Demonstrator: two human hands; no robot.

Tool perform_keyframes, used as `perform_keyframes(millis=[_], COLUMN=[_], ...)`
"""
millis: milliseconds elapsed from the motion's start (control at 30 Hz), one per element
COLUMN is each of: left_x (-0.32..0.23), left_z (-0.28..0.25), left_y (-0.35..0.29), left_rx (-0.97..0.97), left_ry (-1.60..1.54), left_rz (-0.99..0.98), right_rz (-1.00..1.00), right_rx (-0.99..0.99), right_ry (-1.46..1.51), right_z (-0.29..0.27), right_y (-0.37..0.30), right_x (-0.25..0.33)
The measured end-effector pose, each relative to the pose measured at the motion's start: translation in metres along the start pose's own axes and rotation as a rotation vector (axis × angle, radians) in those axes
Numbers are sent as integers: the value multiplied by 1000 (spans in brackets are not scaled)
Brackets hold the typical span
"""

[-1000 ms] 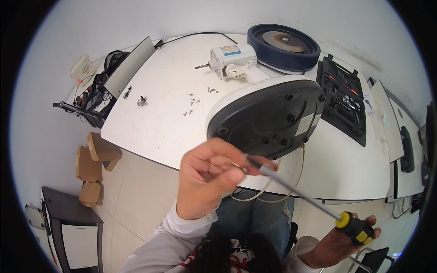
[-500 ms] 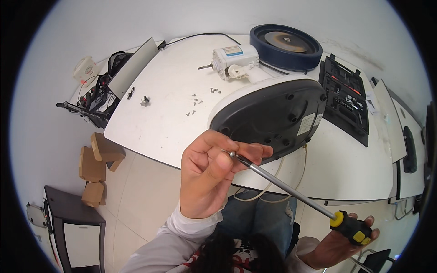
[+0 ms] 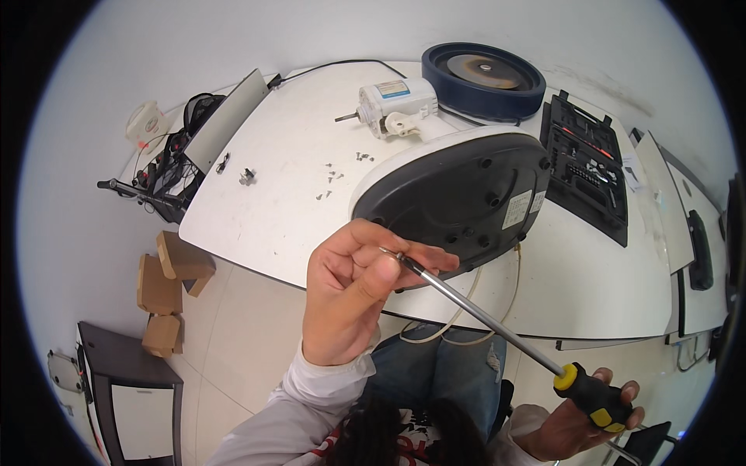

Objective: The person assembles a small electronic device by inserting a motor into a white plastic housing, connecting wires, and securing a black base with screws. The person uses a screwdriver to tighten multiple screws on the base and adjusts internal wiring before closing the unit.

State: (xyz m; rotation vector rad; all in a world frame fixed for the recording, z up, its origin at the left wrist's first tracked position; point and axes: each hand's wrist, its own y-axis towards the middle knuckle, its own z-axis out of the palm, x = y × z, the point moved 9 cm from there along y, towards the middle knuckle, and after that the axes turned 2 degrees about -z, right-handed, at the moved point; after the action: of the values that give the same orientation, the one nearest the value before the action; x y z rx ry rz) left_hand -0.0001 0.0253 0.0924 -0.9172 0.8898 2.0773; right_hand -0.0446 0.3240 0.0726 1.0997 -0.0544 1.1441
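Observation:
Between the thumb and fingers of my left hand (image 3: 342,291) is a small screw (image 3: 390,252), its head against the screwdriver's tip. My right hand (image 3: 571,427) grips the black and yellow handle of the long screwdriver (image 3: 489,322). The steel shaft slants up and left from there. Just beyond my left hand, an oval base (image 3: 427,198) stands tipped up on the table, its black underside with several round feet and recesses facing me. Behind it, a white electric motor (image 3: 396,105) with a bare shaft points left. Part of the base's lower edge is hidden by my left hand.
Several loose screws (image 3: 332,175) and a small metal part (image 3: 247,177) lie on the white table (image 3: 256,225). A dark blue round wheel-like part (image 3: 486,81) sits at the back. An opened black tool case (image 3: 587,171) is at right. A pale cord (image 3: 423,340) hangs below the edge.
The screwdriver handle has shifted slightly left and turned in my right hand. The screw stays pinched in my left hand at the tip. The view has moved a little.

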Motion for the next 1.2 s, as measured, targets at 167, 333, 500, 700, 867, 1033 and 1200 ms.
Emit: perform_keyframes(millis=[167,333,500,700,867,1033,1200], left_x=[1,2,4,14,21,24,-31], left_z=[0,-1,0,6,13,16,30], left_y=[0,-2,-1,-2,1,-3,-25], left_rx=[5,20,57,106,60,88,-33], left_ry=[-42,-67,-29,-233,-376,-171,631], left_rz=[-17,-20,-12,-46,-46,-20,796], right_rz=[35,34,-47,99,-177,-274,-222], right_rx=[3,31,-55,-27,55,-120,-311], right_ry=[36,7,-189,-187,-145,-285,-509], right_z=[-4,4,12,-7,12,-4,-33], right_y=[-3,1,5,-1,-1,-3,-10], right_x=[-1,2,3,5,10,22,36])
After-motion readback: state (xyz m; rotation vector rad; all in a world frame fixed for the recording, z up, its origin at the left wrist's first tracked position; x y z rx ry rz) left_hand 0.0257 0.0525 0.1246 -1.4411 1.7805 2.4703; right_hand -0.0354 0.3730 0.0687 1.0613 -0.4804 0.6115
